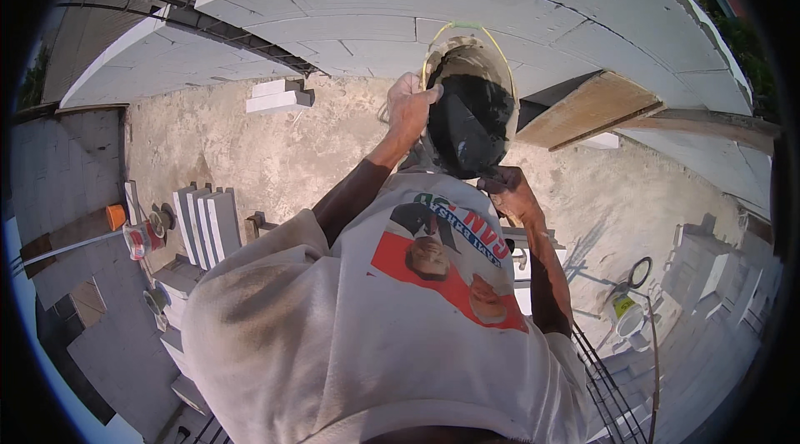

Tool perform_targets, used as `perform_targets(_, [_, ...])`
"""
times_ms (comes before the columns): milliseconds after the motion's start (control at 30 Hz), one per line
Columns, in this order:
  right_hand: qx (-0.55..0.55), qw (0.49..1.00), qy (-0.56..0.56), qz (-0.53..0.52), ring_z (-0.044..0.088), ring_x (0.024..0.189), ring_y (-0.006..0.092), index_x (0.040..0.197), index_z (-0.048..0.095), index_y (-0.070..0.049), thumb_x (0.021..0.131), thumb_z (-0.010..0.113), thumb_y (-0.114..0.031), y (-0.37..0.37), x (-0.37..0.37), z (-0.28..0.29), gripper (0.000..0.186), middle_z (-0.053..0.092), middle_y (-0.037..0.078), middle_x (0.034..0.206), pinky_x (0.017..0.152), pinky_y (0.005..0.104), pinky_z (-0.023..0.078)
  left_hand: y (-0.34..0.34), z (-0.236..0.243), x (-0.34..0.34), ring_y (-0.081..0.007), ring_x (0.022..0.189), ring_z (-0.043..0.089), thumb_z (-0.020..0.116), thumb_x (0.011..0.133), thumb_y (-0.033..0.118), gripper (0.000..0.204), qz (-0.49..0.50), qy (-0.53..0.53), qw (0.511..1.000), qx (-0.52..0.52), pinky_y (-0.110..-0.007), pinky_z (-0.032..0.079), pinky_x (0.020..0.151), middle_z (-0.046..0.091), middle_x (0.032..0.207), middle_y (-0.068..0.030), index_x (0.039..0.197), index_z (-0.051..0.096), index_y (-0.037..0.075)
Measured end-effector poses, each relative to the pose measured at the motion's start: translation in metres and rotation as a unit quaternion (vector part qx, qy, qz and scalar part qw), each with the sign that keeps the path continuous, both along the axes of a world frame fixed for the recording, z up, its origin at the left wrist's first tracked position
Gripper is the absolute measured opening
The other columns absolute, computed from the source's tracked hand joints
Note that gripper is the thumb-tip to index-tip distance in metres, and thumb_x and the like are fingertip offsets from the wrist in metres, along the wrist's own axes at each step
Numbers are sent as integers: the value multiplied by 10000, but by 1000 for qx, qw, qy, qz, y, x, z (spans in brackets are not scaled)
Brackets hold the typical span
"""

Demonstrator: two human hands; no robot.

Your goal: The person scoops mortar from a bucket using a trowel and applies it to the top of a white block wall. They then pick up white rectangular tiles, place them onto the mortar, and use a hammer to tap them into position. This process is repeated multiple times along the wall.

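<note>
A round bucket (479,60) with a cream, mortar-crusted inner wall, a thin yellow handle and dark contents (467,119) is raised in front of my chest. My left hand (410,106) grips its left rim, fingers closed over the edge. My right hand (504,192) is closed at the lower right of the bucket, gripping its edge. What the dark contents are is hard to make out. My white printed shirt fills the lower middle of the view, below the bucket.
A white block wall (350,2) rises ahead, with a sloping board (587,110) at right and rebar (217,27) upper left. Loose blocks (218,227) stand at left, near an orange container (117,216). A pale bucket (627,319) lies right on the concrete floor (333,135).
</note>
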State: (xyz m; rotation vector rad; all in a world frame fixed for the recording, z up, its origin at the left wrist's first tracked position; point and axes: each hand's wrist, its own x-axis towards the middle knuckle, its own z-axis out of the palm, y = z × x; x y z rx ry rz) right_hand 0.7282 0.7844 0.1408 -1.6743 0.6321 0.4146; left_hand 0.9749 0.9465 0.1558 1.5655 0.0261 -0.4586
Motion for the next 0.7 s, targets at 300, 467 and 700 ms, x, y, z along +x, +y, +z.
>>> perform_targets(300, [-117, 954, -174, -214, 464, 494, 74, 1139, 685, 5, 982, 592, -212, -127, 0, 221, 283, 543, 3, 671, 456, 238, 380, 40, -70, 0, -85, 576, 427, 660, 629, -138, 345, 140, 90, 982, -88, -280, 378, 536, 501, 676, 42, 727, 460, 125])
perform_targets(467, [-684, 714, -137, -69, 617, 720, 300, 1100, 654, 6, 956, 636, -162, -214, 2, 353, 223, 643, 137, 878, 615, 412, 494, 55, -90, 0, -125, 510, 490, 486, 722, -78, 159, 188, 47, 980, 33, -300, 381, 482, 621, 626, -87, 747, 479, 79])
perform_targets(700, [-839, 540, 67, 18, 719, 848, 417, 1075, 627, 11, 952, 549, -137, -326, 12, 369, 208, 699, 207, 1021, 719, 513, 593, 93, -143, -3, -135, 524, 477, 452, 707, -67, 162, 209, 49, 975, 61, -299, 389, 508, 591, 620, -76, 760, 451, 87])
